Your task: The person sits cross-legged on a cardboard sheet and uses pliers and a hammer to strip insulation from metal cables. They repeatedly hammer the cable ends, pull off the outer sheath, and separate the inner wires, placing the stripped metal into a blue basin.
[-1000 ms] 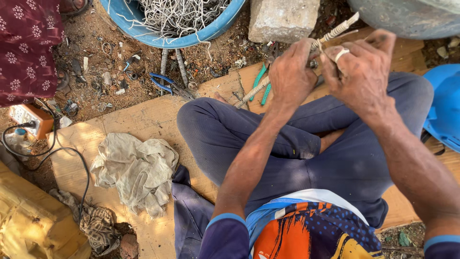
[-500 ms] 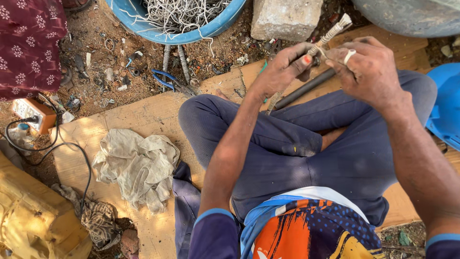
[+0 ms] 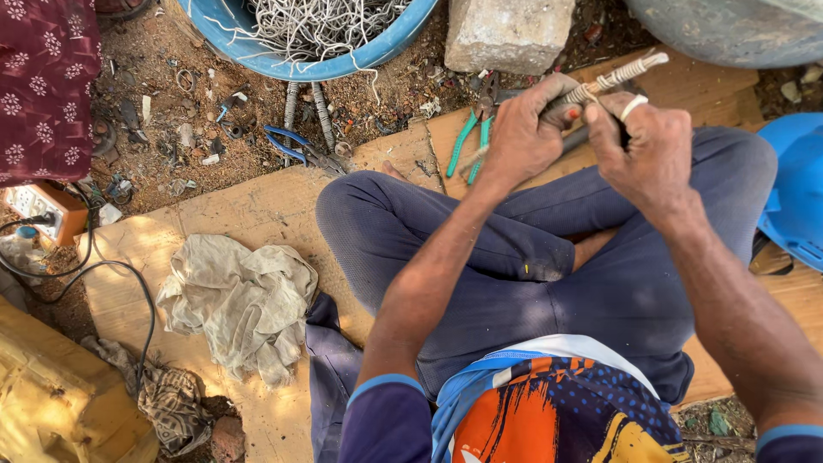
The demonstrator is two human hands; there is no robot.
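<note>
I sit cross-legged on a sheet of cardboard (image 3: 257, 214). My left hand (image 3: 525, 129) grips a short bundle of pale wires (image 3: 615, 77) that sticks out up and to the right of my fist. My right hand (image 3: 645, 150) pinches the same bundle just below its free end, with a loop of white wire over one finger. A dark rod (image 3: 576, 139) runs under both hands. Green-handled pliers (image 3: 470, 141) lie on the cardboard just left of my left hand.
A blue tub (image 3: 283, 62) full of tangled pale wire stands at the top, a stone block (image 3: 506, 33) beside it. Blue-handled cutters (image 3: 291, 146) lie in the dirt. A crumpled cloth (image 3: 240, 300) rests at my left. An orange socket box (image 3: 34, 206) with a black cable sits far left.
Both hands have shifted a little with the wire bundle, and the bundle's free end now points more to the right. The green pliers show again beside my left hand.
</note>
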